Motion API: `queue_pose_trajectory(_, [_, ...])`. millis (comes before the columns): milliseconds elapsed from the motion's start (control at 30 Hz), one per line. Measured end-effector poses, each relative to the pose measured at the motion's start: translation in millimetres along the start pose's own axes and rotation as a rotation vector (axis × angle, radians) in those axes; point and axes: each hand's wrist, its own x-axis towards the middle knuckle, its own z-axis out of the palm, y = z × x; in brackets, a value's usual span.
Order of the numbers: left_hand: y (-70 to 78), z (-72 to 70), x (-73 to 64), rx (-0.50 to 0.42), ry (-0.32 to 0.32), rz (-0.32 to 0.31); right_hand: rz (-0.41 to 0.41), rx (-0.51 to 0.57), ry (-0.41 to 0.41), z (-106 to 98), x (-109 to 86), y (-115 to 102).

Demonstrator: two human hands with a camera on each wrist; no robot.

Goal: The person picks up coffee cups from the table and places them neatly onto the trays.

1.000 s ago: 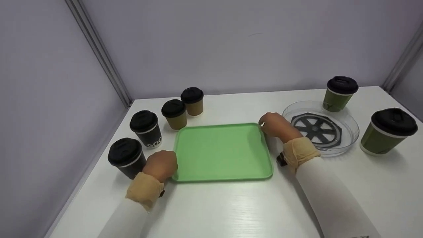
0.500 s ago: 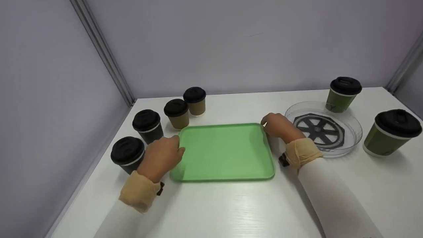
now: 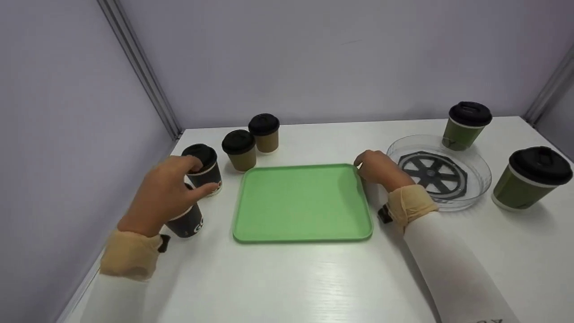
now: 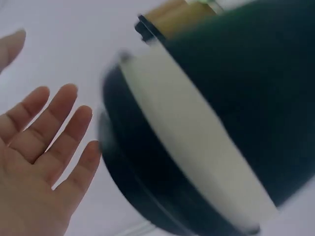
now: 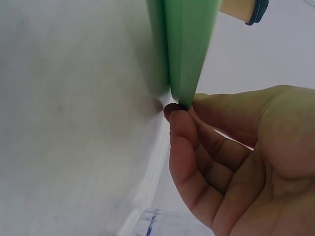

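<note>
My left hand (image 3: 159, 195) is over the nearer black coffee cup (image 3: 186, 224), thumb and fingers spread apart and hiding most of its lid. In the left wrist view its fingers are extended beside the large, blurred lid (image 4: 140, 162) of a dark cup. A second black cup (image 3: 206, 172) stands just behind, partly covered by a fingertip. My right hand (image 3: 379, 169) is at the far right corner of the green tray (image 3: 305, 204), which lies flat on the table. Seen from the right wrist, thumb and fingers (image 5: 184, 130) pinch the tray's edge.
Two small brown cups (image 3: 240, 157) with black lids stand behind the tray's left corner. Right of my right hand is a clear round dish (image 3: 480, 179) over a dark wheel-like pattern. Two green cups (image 3: 520, 188) stand beyond it. Walls border the white table (image 3: 305, 282) at the back and left.
My left hand has left the tray's left edge, moved left over the nearer black cup and spread its fingers. My right hand stays at the tray's corner.
</note>
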Motion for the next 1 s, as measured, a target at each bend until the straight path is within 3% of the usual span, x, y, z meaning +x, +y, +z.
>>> queue_pose_trajectory(233, [-30.7,-19.6,-8.0,-0.081,-0.307,-0.245,0.006,0.004,-0.01,1.0,-0.3,-2.0])
queue_pose_trajectory(367, [-39.1,-27.4,-14.9,-0.117,-0.42,-0.346,0.001,0.0,-0.013,0.8,-0.5,-3.4])
queue_pose_trajectory(633, [-46.0,-31.8,-24.0,-0.151,-0.487,-0.414,0.001,0.0,-0.003,0.3,-0.7,-4.8])
queue_pose_trajectory(1000, [-55.5,-17.2,-33.5,-0.241,-0.509,-0.406,-0.01,-0.022,0.006,0.7,-0.2,0.1])
